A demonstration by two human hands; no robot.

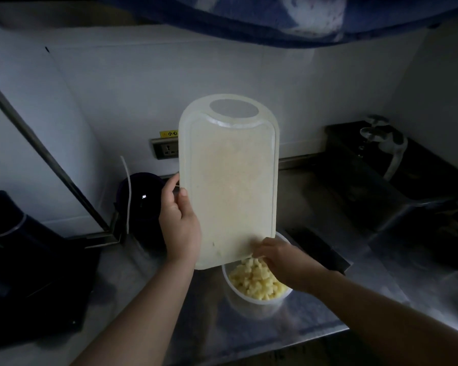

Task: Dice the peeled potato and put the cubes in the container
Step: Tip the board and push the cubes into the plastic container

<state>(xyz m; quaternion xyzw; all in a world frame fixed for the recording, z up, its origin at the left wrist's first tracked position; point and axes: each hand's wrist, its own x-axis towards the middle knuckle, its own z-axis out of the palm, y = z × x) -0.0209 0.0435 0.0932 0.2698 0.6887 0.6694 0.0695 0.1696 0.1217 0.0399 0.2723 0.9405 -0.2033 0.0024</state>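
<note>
Both forearms are showing bare fr. wrist up, approx to elbow. Left hand (181, 223) is showing a short, rounded thumbnail; right hand (279, 256) is showing its back & knuckles, fingertips hidden.

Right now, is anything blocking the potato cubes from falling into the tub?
Nothing visible does. The tilted white plastic cutting board ends right above the open round white container, where pale yellow potato cubes lie.
</note>
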